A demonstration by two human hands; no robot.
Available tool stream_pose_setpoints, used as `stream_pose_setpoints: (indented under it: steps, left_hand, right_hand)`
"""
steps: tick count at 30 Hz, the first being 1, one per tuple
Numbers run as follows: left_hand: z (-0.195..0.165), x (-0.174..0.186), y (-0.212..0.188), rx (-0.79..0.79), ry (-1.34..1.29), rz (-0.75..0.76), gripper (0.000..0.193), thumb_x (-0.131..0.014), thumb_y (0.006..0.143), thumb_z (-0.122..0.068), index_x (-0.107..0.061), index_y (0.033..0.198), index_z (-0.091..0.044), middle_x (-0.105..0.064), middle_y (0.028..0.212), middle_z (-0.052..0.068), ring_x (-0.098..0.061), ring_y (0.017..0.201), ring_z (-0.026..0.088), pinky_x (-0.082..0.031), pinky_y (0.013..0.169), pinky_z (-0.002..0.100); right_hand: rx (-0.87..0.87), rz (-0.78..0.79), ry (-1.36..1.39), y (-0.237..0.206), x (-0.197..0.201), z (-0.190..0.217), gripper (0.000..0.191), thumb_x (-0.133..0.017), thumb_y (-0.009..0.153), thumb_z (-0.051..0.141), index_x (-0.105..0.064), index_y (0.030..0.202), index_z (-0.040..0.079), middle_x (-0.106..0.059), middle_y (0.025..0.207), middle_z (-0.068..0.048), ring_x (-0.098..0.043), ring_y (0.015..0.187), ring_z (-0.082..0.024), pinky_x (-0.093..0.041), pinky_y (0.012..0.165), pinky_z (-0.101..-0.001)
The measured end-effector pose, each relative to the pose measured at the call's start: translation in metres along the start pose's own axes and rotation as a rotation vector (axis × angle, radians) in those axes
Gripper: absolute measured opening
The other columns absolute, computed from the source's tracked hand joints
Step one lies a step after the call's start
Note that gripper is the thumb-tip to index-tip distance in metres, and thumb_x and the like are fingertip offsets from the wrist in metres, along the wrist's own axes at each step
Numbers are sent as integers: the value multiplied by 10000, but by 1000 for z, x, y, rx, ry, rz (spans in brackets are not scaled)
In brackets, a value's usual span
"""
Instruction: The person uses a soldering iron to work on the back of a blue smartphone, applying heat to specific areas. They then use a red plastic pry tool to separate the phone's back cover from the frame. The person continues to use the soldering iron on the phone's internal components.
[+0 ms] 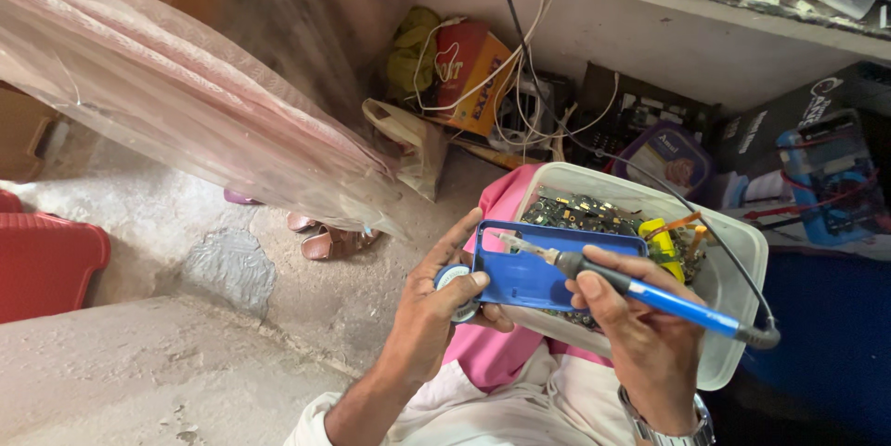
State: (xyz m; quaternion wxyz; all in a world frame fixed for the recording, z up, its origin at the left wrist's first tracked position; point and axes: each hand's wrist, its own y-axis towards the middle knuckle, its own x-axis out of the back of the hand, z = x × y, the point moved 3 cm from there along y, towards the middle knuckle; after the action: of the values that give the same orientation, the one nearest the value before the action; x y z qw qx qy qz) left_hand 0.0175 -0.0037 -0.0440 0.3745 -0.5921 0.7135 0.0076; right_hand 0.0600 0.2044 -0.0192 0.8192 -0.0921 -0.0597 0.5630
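Head view: left hand pinches blue phone case; right hand grips soldering iron (orange box behind).

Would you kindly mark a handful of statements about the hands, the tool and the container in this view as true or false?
1. The right hand holds a blue-handled soldering iron. True.
2. The left hand holds a red metal plate. False: it holds a blue rectangular plastic phone cover, with a small round white-rimmed item beside the thumb.
3. The iron's tip points toward the blue cover. True.
4. The translucent white plastic tub is empty. False: it holds green circuit boards and a yellow part.
5. A pair of brown sandals lies on the concrete floor. True.
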Motion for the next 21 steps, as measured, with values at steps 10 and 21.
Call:
stream_pose_setpoints:
  steps: [10,21]
  left_hand:
    - [-1,-3,-1,-4,23,0,717,-584,870,10,-421,1565,-54,-561,896,101,-681,661,175,-680,627,420]
    - [0,-2,-1,-16,26,0,710,-578,870,20,-425,1561,-44,-553,909,101,-682,657,179,-680,622,422]
  right_hand:
    - [120,78,-169,2,-1,3,289,-749,874,108,-750,1124,-37,-797,853,-132,-773,757,-143,-608,674,-237]
    - [152,90,-228,4,-5,4,298,-757,860,121,-752,1115,-33,-801,856,-128,-783,753,-140,-610,652,-236]
